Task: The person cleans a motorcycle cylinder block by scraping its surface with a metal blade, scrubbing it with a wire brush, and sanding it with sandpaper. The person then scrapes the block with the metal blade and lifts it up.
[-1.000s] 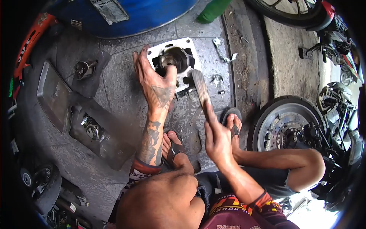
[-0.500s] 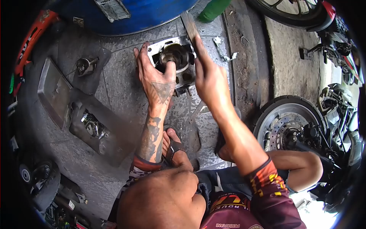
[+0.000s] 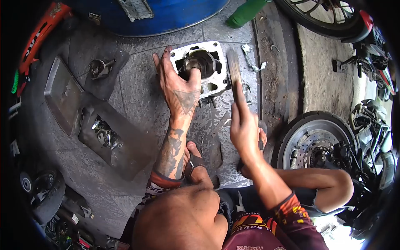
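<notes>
An engine cylinder block (image 3: 222, 68) with a round bore stands on the tiled floor, its pale flat face up. My left hand (image 3: 180, 89) grips its left side, thumb inside the bore and fingers over the outer edge. In my right hand (image 3: 245, 127) is a paintbrush (image 3: 234, 68), slightly blurred, its bristles pointing away from me. The bristles are beside the block's right side; whether they touch it I cannot tell. My right fingers are wrapped round the handle.
A blue drum (image 3: 175, 18) and a green bottle (image 3: 246, 14) stand at the back. To the left lie a piston (image 3: 100, 68) and a tray of small parts (image 3: 104, 135). A motorcycle wheel (image 3: 293, 141) is on the right, and a sandalled foot (image 3: 195, 162) is below the block.
My right hand has drawn the brush back toward me and to the right, away from the block's top corner. My left hand keeps its hold on the block. The view has shifted slightly.
</notes>
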Available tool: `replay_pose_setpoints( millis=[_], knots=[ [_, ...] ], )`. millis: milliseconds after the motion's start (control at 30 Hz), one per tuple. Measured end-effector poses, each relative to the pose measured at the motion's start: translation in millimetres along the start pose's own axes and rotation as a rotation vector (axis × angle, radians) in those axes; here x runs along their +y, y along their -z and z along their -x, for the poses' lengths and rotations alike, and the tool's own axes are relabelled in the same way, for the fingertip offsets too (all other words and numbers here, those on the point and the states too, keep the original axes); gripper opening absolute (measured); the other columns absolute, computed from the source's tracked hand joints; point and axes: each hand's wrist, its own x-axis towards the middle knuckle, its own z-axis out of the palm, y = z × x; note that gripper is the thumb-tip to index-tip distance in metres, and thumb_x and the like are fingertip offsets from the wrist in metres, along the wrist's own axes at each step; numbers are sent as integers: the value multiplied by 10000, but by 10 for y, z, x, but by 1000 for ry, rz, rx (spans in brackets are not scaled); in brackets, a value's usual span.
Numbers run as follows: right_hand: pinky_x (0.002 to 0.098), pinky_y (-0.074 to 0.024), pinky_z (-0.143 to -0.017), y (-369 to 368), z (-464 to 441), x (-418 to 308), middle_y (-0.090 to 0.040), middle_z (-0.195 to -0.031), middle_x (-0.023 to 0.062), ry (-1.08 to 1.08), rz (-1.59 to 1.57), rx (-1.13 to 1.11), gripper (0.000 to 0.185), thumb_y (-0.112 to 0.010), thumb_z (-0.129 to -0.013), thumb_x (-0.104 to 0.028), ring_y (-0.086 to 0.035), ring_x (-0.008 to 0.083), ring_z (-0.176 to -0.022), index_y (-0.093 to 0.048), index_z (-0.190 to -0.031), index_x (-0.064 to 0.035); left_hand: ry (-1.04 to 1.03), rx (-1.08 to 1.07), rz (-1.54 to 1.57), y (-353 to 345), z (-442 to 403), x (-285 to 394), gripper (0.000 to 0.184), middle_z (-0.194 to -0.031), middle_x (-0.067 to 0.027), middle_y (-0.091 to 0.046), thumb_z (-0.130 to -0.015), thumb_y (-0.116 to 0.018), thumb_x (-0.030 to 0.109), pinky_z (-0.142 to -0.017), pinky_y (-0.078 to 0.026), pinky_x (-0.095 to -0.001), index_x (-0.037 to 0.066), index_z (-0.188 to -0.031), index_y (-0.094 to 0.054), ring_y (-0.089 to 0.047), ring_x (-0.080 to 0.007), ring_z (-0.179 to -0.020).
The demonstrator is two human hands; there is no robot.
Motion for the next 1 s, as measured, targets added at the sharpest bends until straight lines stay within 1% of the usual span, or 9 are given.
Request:
replay_pose_setpoints(
  millis=[133, 233, 333, 567, 600, 733, 867, 933, 1000],
  knots=[
    [286, -482, -599, 141, 487, 242, -715, -891, 174, 100, 212, 127, 563, -425, -973, -8, -611, 195, -618, -341, -1527, -66, -16, -11, -1, -23, 30, -11, 682, -1406, -298, -460, -768, -628, 157, -1169, -237, -548, -45, -1390, -434, -252, -530, -1413],
    [170, -228, -436, 275, 193, -138, -330, -639, -98, -163, -368, 140, 523, -389, -1067, -164, -284, 2, -518, -251, -1572, -150, -15, -8, -4, -44, 57, -14, 695, -1412, -293, -456, -766, -623, 154, -1169, -236, -551, -49, -1399, -418, -255, -530, -1412],
    [312, -473, -561, 88, 327, -189, -635, -746, 111, -33, -143, -35, 601, -457, -975, -15, -465, 157, -533, -294, -1549, -85, -19, -1, 13, -67, 53, 6, 715, -1425, -294, -443, -768, -617, 162, -1166, -240, -554, -56, -1411, -391, -259, -527, -1412],
    [386, -508, -611, -212, -330, -289, -559, -974, 352, 97, -144, 86, 609, -493, -946, 16, -599, 476, -762, -319, -1522, -76, 77, 5, 146, -114, 71, 83, 688, -1413, -340, -409, -780, -611, 151, -1172, -231, -537, -87, -1382, -379, -274, -511, -1405],
    [293, -487, -589, -262, -49, -204, -519, -1342, 293, 58, -209, 110, 575, -453, -966, -5, -653, 195, -632, -318, -1523, -56, 85, -4, 158, -115, 72, 79, 687, -1408, -345, -409, -778, -604, 149, -1172, -229, -540, -93, -1379, -378, -280, -518, -1399],
    [302, -519, -678, -223, 347, -52, -500, -1421, 242, 87, -182, 60, 616, -425, -946, 30, -704, 212, -774, -285, -1541, -51, 63, 45, 162, -140, 85, 62, 658, -1347, -330, -465, -767, -602, 146, -1144, -287, -512, -94, -1349, -411, -371, -484, -1351],
    [428, -459, -556, -164, -481, -328, -519, -640, 301, -10, -225, 142, 549, -478, -984, -73, -605, 415, -584, -346, -1516, -96, 85, 73, 256, -193, 106, 31, 640, -1240, -275, -504, -754, -612, 118, -1066, -370, -465, -87, -1327, -415, -500, -425, -1182],
    [326, -484, -606, -204, -337, -381, -646, -1135, 294, -27, -189, 86, 539, -432, -997, -78, -549, 275, -571, -328, -1525, -91, 85, 142, 179, -229, 85, 45, 585, -1209, -228, -585, -798, -637, 126, -997, -451, -396, -67, -1320, -459, -600, -313, -1110],
    [296, -481, -593, -333, 223, -127, -655, -1234, 221, -20, -297, 125, 571, -410, -986, -40, -544, 148, -582, -292, -1544, -82, 91, 146, 177, -222, 52, 35, 595, -1205, -230, -584, -791, -643, 130, -994, -453, -393, -71, -1319, -457, -602, -310, -1105]
  ],
)
